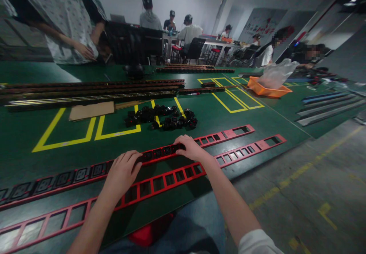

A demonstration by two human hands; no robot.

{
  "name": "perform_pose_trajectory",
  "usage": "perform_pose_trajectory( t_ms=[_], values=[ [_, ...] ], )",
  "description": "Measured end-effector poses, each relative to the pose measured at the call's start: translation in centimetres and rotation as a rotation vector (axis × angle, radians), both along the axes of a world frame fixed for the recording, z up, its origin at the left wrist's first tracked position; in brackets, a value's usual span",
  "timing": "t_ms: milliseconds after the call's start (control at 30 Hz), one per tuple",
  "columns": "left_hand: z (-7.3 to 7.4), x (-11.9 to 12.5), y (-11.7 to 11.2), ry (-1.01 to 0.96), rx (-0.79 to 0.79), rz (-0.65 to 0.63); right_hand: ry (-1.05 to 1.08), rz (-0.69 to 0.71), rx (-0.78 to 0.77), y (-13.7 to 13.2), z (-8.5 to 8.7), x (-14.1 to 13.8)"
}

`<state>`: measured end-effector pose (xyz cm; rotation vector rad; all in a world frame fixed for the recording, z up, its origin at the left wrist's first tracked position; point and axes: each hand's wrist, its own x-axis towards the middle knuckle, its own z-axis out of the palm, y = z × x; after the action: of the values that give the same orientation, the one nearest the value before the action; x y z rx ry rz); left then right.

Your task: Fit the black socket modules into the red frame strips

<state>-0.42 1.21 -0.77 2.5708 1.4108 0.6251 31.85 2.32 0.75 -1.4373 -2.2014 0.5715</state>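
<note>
A long red rail [70, 184] lies across the table, its left and middle slots filled with black power sockets [81, 174]. My left hand [122, 170] is closed over this rail near its middle, fingers curled on the far side and thumb on the near side. Farther right along the same rail, my right hand [187, 148] has its fingers closed on a black socket [179, 147] at the end of the filled row. Parallel and nearer to me lies a second red rail [158, 184] with open slots. Beyond the hands, loose black sockets [174, 122] lie in a cluster.
Long dark rails [94, 90] are stacked behind, with a cardboard piece [91, 111] before them. An orange bin [267, 88] holds a clear plastic bag. Grey strips [323, 111] lie at the right. A person [68, 21] stands across the table; others sit farther back.
</note>
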Motion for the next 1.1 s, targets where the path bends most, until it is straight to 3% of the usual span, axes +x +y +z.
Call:
perform_pose_trajectory(
  t_ms=[133, 233, 300, 367, 500, 633, 867, 1000, 1100],
  values=[
    [0.1, 0.1, 0.0, -0.009, -0.003, 0.003, 0.101, 0.081, -0.096, 1.6, 0.4, 0.8],
    [0.1, 0.0, 0.0, -0.012, 0.000, -0.005, 0.198, -0.101, -0.029, 3.8, 0.3, 1.7],
    [0.0, 0.0, 0.0, -0.010, 0.001, -0.010, 0.150, -0.261, 0.066, 5.2, 0.0, 2.2],
    [0.0, 0.0, 0.0, -0.005, 0.001, -0.008, 0.048, -0.333, 0.109, 6.1, -0.4, 2.3],
    [0.0, 0.0, 0.0, -0.003, -0.003, -0.002, -0.147, -0.355, 0.101, 6.4, -1.0, 2.0],
    [0.0, 0.1, -0.1, -0.011, -0.005, 0.001, -0.181, -0.390, 0.106, 5.9, -1.3, 1.8],
    [0.1, 0.1, -0.1, -0.015, -0.003, 0.010, 0.201, -0.394, 0.193, 6.4, -2.1, 2.7],
    [0.2, 0.1, -0.1, -0.019, 0.004, 0.008, 0.550, -0.436, 0.130, 6.7, -2.3, 3.0],
    [0.1, 0.1, -0.1, -0.013, 0.002, 0.001, 0.757, -0.375, 0.025, 6.7, -2.1, 2.8]
  ],
)
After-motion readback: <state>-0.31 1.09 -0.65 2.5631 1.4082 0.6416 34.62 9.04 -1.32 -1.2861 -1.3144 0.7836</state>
